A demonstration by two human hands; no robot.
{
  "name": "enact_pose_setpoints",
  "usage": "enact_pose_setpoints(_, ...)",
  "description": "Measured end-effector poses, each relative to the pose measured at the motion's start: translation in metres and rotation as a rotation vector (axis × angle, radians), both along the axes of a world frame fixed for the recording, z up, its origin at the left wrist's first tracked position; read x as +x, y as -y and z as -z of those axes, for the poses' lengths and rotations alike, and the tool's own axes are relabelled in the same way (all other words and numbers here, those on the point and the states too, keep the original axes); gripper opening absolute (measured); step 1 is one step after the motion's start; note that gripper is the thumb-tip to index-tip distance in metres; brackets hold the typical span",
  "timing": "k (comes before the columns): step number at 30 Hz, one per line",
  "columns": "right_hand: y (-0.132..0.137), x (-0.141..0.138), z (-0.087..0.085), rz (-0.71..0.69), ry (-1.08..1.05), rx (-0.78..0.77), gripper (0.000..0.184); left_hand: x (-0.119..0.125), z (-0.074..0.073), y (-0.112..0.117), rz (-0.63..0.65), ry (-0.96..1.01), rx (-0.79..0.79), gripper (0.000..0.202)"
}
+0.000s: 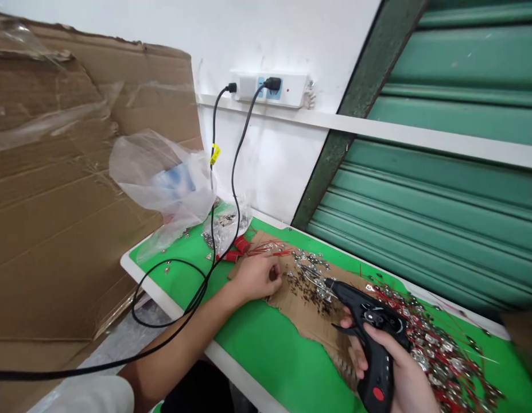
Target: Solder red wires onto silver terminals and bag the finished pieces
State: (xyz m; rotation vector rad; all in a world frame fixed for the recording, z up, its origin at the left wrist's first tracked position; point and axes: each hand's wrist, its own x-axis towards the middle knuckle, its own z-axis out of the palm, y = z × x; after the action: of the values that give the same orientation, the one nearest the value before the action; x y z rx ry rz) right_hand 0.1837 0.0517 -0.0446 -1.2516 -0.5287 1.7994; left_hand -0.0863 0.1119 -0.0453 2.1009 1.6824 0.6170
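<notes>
My right hand (410,381) is wrapped round the handle of a black soldering gun (373,332), fingers by its trigger. The gun's thin metal tip points left, over small silver metal discs (322,291) on a cardboard sheet (319,335). My left hand (257,277) rests at the sheet's left end with thumb and forefinger curled together; whatever they pinch is too small to make out. Tiny dark bits (306,295) lie scattered between the hands. Thin red wires (266,248) lie just beyond my left hand.
A pile of red wires with silver discs (438,350) covers the green table's (266,338) right side. Red bundles (242,245) and a clear bag of metal parts (226,226) sit behind my left hand. Black cables (205,281) hang from a power strip (287,90) across my left forearm. A large cardboard box (54,229) stands left.
</notes>
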Motion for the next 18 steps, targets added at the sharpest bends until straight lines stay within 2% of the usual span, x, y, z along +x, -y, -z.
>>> enact_pose_setpoints(8, 0.001, 0.001, -0.006, 0.033, -0.090, 0.131, 0.037, 0.000, -0.001, 0.002, 0.012, -0.009, -0.001, 0.006)
enact_pose_setpoints(13, 0.005, 0.000, -0.020, 0.109, -0.123, 0.250, 0.052, 0.001, 0.000, 0.005, -0.017, 0.006, 0.046, 0.008)
enact_pose_setpoints(18, 0.008, 0.002, -0.028, 0.192, -0.159, 0.290, 0.050, -0.001, 0.001, 0.006, -0.030, 0.036, 0.045, 0.008)
